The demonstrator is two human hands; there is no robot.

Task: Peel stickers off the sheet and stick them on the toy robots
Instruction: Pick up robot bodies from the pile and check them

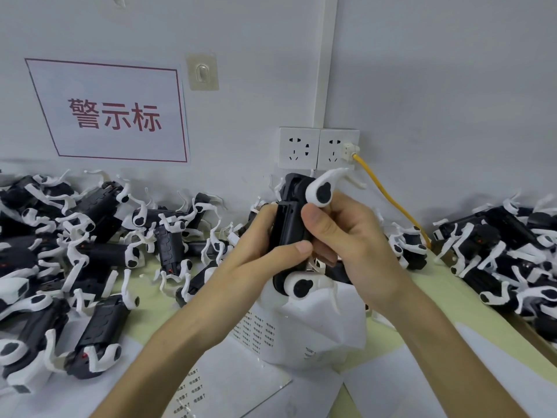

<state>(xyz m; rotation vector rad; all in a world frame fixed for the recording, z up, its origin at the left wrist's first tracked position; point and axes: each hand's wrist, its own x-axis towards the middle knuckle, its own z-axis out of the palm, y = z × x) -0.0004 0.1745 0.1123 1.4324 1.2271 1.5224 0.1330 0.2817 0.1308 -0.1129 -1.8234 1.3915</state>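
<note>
I hold one black toy robot (289, 224) with white legs upright in front of me, above the table's middle. My left hand (262, 251) grips its body from the left, thumb across the front. My right hand (340, 236) grips it from the right, thumb pressing on the black body near the top. A white sticker sheet (256, 327) with rows of small printed labels lies curled on the table just below the robot. Another sticker sheet (196, 390) lies flat nearer to me. I cannot see a sticker on my fingers.
A heap of black-and-white toy robots (90, 245) covers the table's left side; another heap (506, 254) fills the right. The wall behind carries a red-lettered sign (114, 113), sockets (319, 149) and a yellow cable (391, 200). Green table surface (437, 300) shows at the right.
</note>
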